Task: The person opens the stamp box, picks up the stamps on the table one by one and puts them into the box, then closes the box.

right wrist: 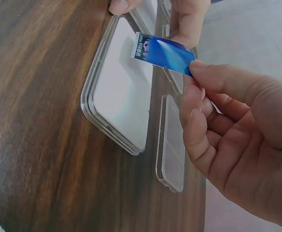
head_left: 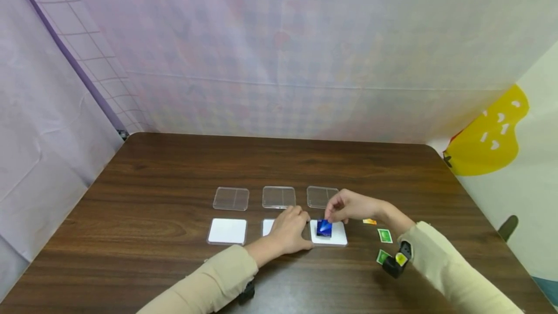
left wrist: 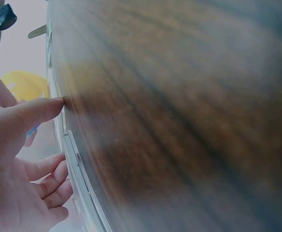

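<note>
My right hand [head_left: 348, 206] pinches a blue stamp [right wrist: 162, 52] by its edge between thumb and fingertips. Its perforated sides show in the right wrist view. Tilted, the stamp hangs over the white insert of the right-hand clear case [head_left: 339, 239]. At that case's left end my left hand [head_left: 287, 230] holds it, thumb at the near corner and fingers towards the far one. The palm and fingers cover most of the middle case [head_left: 267, 227]. In the left wrist view the thumb [left wrist: 39, 110] touches the case edge and other fingers are bent.
Another white-filled case [head_left: 227, 231] lies at left. Three clear lids [head_left: 231, 198] form a row behind the cases. Right of them lie an orange stamp [head_left: 369, 221] and two green stamps [head_left: 385, 236], one partly behind the right wrist camera. A curtain [head_left: 279, 52] borders the wooden table [head_left: 144, 183].
</note>
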`<state>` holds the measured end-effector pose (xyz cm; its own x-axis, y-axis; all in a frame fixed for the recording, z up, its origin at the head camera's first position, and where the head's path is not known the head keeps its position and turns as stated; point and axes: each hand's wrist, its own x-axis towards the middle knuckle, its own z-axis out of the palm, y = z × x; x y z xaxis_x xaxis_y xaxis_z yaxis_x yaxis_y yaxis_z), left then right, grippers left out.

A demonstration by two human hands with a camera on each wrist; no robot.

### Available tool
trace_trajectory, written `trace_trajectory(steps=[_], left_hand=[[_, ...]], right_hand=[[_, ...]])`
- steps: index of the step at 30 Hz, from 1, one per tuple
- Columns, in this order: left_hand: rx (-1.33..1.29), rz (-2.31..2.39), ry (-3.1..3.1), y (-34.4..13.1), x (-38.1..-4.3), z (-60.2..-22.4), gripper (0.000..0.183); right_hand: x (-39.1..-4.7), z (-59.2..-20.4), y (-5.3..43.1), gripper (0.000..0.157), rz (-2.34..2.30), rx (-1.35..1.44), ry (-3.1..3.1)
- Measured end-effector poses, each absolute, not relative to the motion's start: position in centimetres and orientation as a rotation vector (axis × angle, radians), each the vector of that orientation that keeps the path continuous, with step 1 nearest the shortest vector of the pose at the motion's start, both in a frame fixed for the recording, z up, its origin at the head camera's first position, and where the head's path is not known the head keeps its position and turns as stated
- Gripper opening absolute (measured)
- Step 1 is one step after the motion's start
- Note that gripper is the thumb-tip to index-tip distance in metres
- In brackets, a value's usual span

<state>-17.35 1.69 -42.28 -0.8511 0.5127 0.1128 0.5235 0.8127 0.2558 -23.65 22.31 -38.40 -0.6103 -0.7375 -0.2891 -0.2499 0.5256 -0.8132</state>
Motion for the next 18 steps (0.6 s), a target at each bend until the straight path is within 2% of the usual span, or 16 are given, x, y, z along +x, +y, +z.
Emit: trace_trajectory(steps=[18], left_hand=[[-0.855, -0.435, -2.919, 1.6, -17.3, -42.5, 0.053]], right_hand=[[-23.5, -40.2, 21.5, 0.007, -1.022, -0.868, 2.257]])
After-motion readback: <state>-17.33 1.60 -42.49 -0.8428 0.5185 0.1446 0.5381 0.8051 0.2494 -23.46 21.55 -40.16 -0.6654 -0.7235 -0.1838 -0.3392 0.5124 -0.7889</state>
